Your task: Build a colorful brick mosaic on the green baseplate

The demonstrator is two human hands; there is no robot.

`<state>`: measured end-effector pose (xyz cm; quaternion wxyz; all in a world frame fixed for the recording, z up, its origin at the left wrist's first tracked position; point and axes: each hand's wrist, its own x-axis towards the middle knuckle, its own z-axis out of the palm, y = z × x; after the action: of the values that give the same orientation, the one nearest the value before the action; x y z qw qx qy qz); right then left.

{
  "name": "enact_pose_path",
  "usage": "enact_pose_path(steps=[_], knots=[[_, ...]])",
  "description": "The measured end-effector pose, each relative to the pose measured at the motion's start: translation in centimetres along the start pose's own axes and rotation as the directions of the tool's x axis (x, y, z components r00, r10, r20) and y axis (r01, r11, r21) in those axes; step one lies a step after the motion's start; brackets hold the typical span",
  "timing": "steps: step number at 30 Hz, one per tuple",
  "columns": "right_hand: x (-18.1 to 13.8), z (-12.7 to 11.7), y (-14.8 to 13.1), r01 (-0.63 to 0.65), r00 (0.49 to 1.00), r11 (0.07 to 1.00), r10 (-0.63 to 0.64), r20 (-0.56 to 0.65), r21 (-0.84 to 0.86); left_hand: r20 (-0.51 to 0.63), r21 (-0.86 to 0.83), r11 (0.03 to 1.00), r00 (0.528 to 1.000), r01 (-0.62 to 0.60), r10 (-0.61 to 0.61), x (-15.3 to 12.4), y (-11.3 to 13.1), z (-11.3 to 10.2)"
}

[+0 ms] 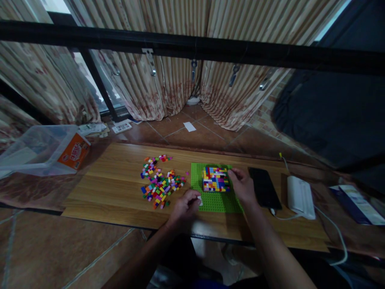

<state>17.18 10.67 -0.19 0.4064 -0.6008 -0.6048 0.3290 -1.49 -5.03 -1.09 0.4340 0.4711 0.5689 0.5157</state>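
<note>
A green studded baseplate lies on the wooden table, and a multicoloured block built of toy bricks stands on its upper part. My left hand is closed at the plate's lower left edge, with a small white toy brick pinched at its fingertips. At the right side of the built block, my right hand has its thumb and fingers pressed together. What those fingers hold, if anything, is too small to make out. Loose coloured bricks are spread in a pile left of the plate.
Right of the plate lie a black phone or tablet and a white power bank or adapter, linked by a white cable. A clear plastic bin with an orange label stands at far left. A dark horizontal bar crosses above the table.
</note>
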Motion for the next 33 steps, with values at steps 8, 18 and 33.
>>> enact_pose_path(steps=[8, 18, 33], knots=[[-0.6, 2.0, -0.4, 0.015, 1.0, 0.998, -0.014, 0.01, -0.061, 0.001, 0.009, 1.0, 1.0, 0.019, -0.019, 0.0, 0.1, 0.0], [-1.3, 2.6, -0.1, 0.032, 0.999, 0.999, -0.032, -0.01, -0.033, -0.015, -0.033, 0.998, 0.999, 0.045, -0.045, 0.0, 0.6, 0.0], [-11.9, 2.4, -4.1, 0.3, 0.93, 0.954, -0.294, 0.222, 0.01, -0.011, -0.074, 0.997, 1.0, -0.021, 0.02, 0.1, 0.3, -0.1]])
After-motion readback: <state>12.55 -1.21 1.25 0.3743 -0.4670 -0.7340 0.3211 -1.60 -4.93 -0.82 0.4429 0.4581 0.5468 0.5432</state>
